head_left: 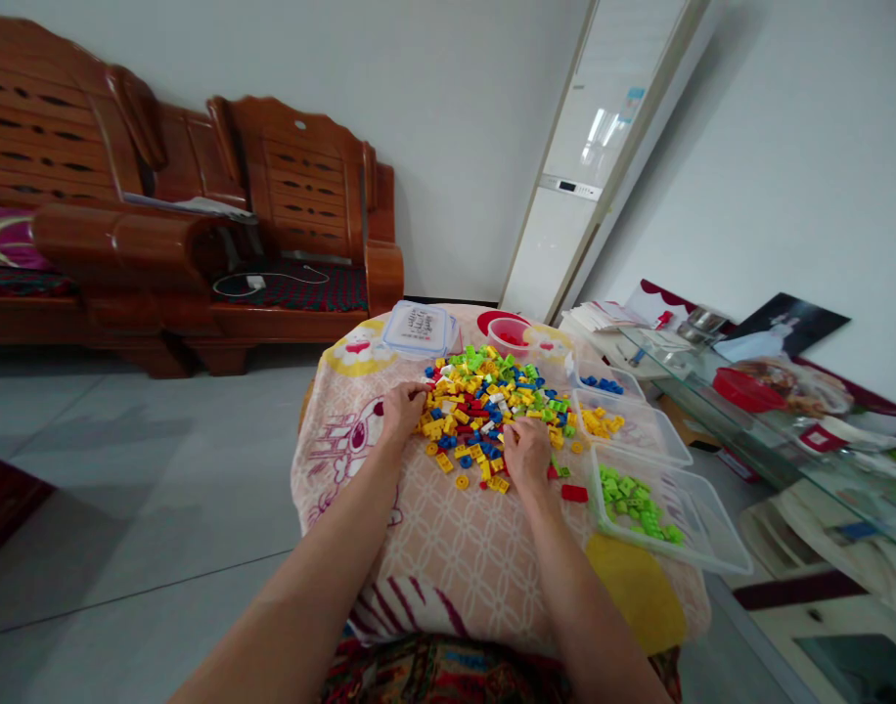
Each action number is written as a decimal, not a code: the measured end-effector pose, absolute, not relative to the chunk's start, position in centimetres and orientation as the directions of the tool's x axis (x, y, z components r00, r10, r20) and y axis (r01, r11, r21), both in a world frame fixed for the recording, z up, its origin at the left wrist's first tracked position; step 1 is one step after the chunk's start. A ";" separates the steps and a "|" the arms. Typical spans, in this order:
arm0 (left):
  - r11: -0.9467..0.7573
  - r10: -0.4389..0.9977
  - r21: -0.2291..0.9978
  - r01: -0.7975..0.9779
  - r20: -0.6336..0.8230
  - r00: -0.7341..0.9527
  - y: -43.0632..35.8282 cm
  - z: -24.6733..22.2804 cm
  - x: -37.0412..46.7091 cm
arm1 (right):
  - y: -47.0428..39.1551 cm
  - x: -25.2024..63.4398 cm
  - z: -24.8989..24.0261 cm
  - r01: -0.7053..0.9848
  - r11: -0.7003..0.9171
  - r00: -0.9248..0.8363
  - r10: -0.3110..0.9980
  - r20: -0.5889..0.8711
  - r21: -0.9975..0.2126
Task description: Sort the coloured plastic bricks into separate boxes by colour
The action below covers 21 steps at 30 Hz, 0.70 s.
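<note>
- closest in: patterned fabric along the bottom, with both bare forearms reaching out past it.
- then the tablecloth, peachy with a pale lattice and cartoon prints (kinda cute tbh), over a table with rounded edges.
- on the near right, a clear bin with green bricks bunched toward its left side. a red brick lies loose on the cloth just beside it.
- right hand: fingers bent down at the near right edge of the pile. can't tell if there's a piece in them.
- left hand: at the pile's left edge, thumb and fingers narrowed together. can't tell whether they're pinching anything.
- the brick pile itself sits between and beyond the hands, all mixed up: yellow, green, blue, red, some white.
- right of the pile, two more clear bins, one with yellow bricks, the farther one with blue bricks.
- at the table's far side, a clear box with a lid and a pinkish tub with something red inside.
- off right, a cluttered glass table with a red bowl.
- way back, carved wooden seats and a tall white unit against the wall.
</note>
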State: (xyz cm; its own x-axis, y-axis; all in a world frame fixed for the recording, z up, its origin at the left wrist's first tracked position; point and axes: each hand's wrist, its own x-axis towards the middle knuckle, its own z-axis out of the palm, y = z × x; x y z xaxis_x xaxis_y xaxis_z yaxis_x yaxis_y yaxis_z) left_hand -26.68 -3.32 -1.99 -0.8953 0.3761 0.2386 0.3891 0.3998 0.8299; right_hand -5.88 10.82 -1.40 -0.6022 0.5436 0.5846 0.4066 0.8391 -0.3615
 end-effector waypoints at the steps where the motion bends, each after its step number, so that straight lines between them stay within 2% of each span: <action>1: 0.402 0.375 0.829 0.390 0.239 -0.896 -3.3 -2.0 -26.7 | 11.0 -5.7 -1.3 0.409 0.836 -0.590 0.548 0.593 -0.366; 6: 0.396 0.371 0.835 0.382 0.235 -0.898 -3.2 -2.2 -26.9 | 10.9 -6.8 -0.3 0.387 0.855 -0.631 0.519 0.577 -0.346; 10: 0.370 0.368 0.851 0.372 0.234 -0.900 -3.2 -2.5 -27.1 | 10.4 -8.6 -0.2 0.458 0.844 -0.684 0.535 0.496 -0.279; 13: 0.388 0.381 0.836 0.388 0.238 -0.894 -3.2 -2.4 -27.1 | 10.2 -8.9 -0.3 0.482 0.831 -0.680 0.555 0.479 -0.279; 17: 0.411 0.387 0.824 0.390 0.230 -0.893 -3.4 -2.0 -27.0 | 10.5 -7.9 -0.1 0.398 0.834 -0.609 0.552 0.570 -0.383; 21: 0.413 0.395 0.822 0.392 0.226 -0.890 -3.5 -1.6 -26.7 | 10.7 -6.1 0.3 0.287 0.752 -0.420 0.656 0.628 -0.594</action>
State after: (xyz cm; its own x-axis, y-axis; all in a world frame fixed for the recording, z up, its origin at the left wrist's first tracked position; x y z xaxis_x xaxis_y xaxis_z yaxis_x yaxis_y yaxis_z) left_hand -26.73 -3.51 -1.62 -0.8903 0.3952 0.2262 0.3923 0.4135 0.8217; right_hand -6.13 10.71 0.30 -0.4197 0.6556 0.6277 0.2866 0.7519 -0.5937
